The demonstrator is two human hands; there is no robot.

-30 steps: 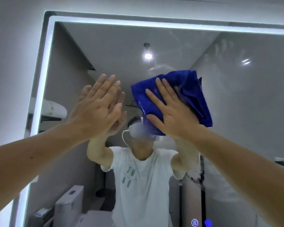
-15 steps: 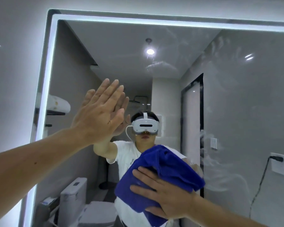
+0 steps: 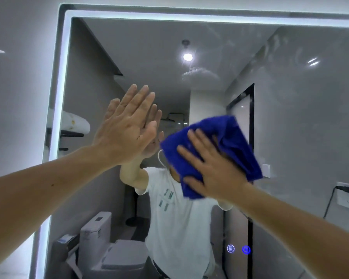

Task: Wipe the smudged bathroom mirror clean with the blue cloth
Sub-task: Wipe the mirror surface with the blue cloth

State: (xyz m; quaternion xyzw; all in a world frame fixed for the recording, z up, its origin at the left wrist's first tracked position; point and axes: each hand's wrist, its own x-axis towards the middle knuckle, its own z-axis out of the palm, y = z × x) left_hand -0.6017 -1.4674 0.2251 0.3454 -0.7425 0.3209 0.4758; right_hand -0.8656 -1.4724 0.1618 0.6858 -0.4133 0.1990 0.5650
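Observation:
The large mirror [image 3: 302,109] with a lit white border fills the view; faint streaks and smears show on its upper middle and right glass. My right hand [image 3: 212,168] presses the bunched blue cloth [image 3: 228,137] flat against the mirror at centre right, fingers spread over it. My left hand [image 3: 127,129] rests flat on the glass left of centre, fingers together and pointing up, holding nothing. The cloth hides the reflected head of the person.
Two glowing blue touch icons [image 3: 238,249] sit on the lower mirror. The lit mirror edge [image 3: 56,97] runs down the left, with grey wall beyond. In the reflection are a toilet [image 3: 113,248], a dark-framed door and a wall socket with a cable [image 3: 345,191].
My right hand swept the cloth down from the upper centre to low on the glass, then back up to mid-height. My left hand stayed planted on the mirror.

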